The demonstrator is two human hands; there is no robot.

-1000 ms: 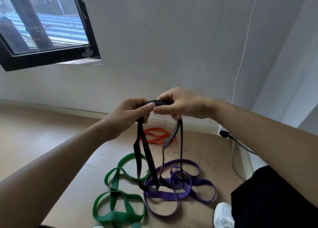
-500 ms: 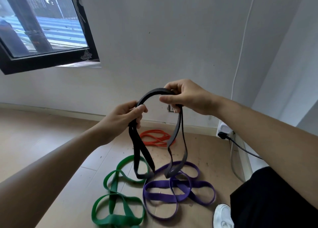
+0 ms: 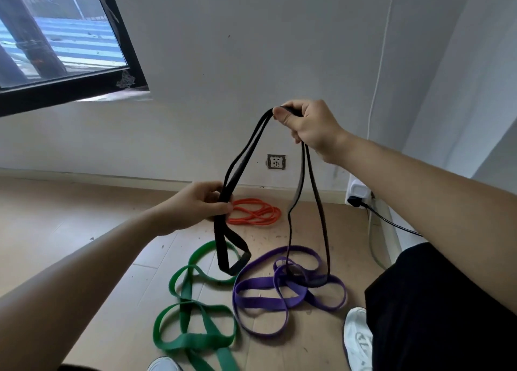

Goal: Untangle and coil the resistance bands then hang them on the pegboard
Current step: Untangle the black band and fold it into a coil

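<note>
The right hand (image 3: 310,127) is raised, its fingers curled and its thumb pinching the top bend of the black band (image 3: 242,159) against the forefinger. The left hand (image 3: 200,205), lower and to the left of it, has its fingers and thumb closed round two strands of the same band. The band is flat, narrow and matte black. Between the hands the two strands run side by side in a slack slope. Below the left hand they hang on as a short wide loop, folded at its lower end. Straight down from the right hand two more strands drop in a long thin loop; one of them turns a greyish face halfway down. The foot of that loop shows in front of the purple band (image 3: 260,300); whether it touches it I cannot tell. The purple band lies in overlapping rings on the wooden floor (image 3: 56,230), below and between the hands. A green band (image 3: 193,338) lies twisted in rings under the left hand, and an orange band (image 3: 258,212), thinner and bunched, lies just beyond the left hand near the wall
</note>
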